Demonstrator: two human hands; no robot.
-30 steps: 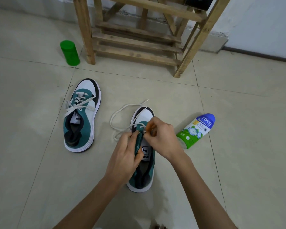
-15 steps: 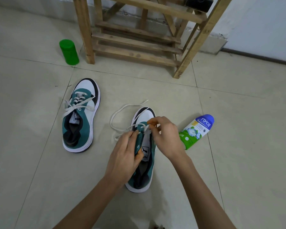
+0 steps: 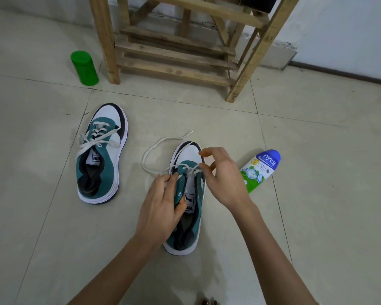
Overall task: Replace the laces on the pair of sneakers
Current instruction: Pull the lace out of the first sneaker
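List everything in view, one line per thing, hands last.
left sneaker: 1, teal, white and black, on the floor at left, standing alone
middle sneaker: 1, same colours, on the floor at centre, under the hands
left lace: 1, white, threaded through the left sneaker
loose lace: 1, white, partly threaded in the middle sneaker, looping onto the floor
jar: 1, green, upright beside the rack's leg
bottle: 1, blue and green, lying right of the middle sneaker
rack: 1, bare wood, against the wall
floor: pale tiles
left hand: grips the middle sneaker's side
right hand: appears to pinch the loose lace
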